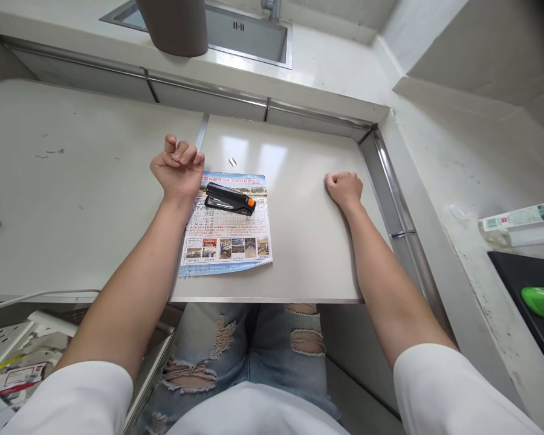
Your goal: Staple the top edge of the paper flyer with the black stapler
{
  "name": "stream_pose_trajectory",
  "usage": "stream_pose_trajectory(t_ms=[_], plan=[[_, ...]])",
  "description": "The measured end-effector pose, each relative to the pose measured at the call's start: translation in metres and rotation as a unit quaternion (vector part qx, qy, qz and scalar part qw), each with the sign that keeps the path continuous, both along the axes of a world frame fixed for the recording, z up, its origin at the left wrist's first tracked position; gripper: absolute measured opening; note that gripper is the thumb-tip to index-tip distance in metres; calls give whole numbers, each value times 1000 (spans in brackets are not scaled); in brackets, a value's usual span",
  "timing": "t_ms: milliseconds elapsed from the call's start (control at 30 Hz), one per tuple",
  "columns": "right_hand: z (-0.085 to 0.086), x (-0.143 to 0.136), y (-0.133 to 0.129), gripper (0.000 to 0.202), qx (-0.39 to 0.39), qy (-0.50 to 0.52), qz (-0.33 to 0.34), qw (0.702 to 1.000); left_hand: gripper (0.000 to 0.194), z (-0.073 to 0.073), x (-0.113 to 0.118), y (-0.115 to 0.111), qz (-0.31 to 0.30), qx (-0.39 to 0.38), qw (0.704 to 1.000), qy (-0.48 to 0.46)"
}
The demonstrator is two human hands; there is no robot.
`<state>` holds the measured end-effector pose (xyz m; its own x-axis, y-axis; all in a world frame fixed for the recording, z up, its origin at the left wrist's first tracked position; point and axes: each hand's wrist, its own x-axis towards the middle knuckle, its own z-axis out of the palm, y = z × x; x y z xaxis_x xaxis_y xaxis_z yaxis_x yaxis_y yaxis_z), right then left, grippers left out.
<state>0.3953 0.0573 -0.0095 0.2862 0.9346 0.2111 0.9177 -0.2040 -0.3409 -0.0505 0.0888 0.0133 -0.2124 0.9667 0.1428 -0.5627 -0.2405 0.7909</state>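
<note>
A black stapler [230, 199] with an orange button lies on a printed sheet [226, 249] on the white table. Beyond the sheet's top edge sit small silver staple pieces [233, 162]. My left hand [179, 168] rests palm up beside the sheet's upper left corner, fingers loosely curled and apart, holding nothing. To the right of the sheet, my right hand [345, 187] is closed in a fist on the table, touching neither sheet nor stapler; nothing shows in it.
Behind the table, a counter [330, 75] holds a metal sink [249, 37] and a dark brown container [176, 27]. At right, a ledge bears a box [523, 216] and a green object [543, 302]. A white cable [40, 294] runs along the table's front left edge.
</note>
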Motion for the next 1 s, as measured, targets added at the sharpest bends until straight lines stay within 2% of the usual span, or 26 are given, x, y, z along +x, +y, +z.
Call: stream_pose_trajectory(t_ms=[100,167,200,267,333,400,467,567,667,733,800,867,933,1000], plan=[[5,-30,0,58,35,42,52,997,5,0,1,1,-4,-3,1000,-7],[11,-66,-5,60,66,114,135,982,6,-1,1,1,-5,-6,1000,-10],[15,-89,-9,60,66,156,208,963,5,-1,1,1,-6,-6,1000,-12],[25,-137,-19,57,40,228,361,903,5,-1,2,1,-11,-4,1000,-20],[33,-180,-30,61,10,236,458,857,5,0,2,0,-16,-4,1000,-26],[36,-209,-37,60,-8,209,486,848,6,1,4,-1,-20,-10,999,-24],[33,-221,-41,45,-25,166,489,856,8,3,6,-3,-25,-18,999,-22],[26,-213,-43,27,-45,113,482,868,13,7,12,-6,-45,-20,998,-34],[23,-187,-45,23,-45,106,469,876,18,9,22,-8,-84,-9,996,-22],[23,-164,-49,23,-40,116,470,874,19,6,29,-11,-111,11,993,34],[24,-141,-53,22,-34,126,478,869,16,2,34,-14,-144,56,978,142],[24,-120,-59,24,-23,142,479,866,18,-3,38,-19,-198,116,927,296],[21,-103,-64,31,-3,169,468,868,21,-8,40,-25,-262,174,835,451],[16,-92,-68,43,6,178,454,873,22,-10,42,-29,-287,224,754,547]])
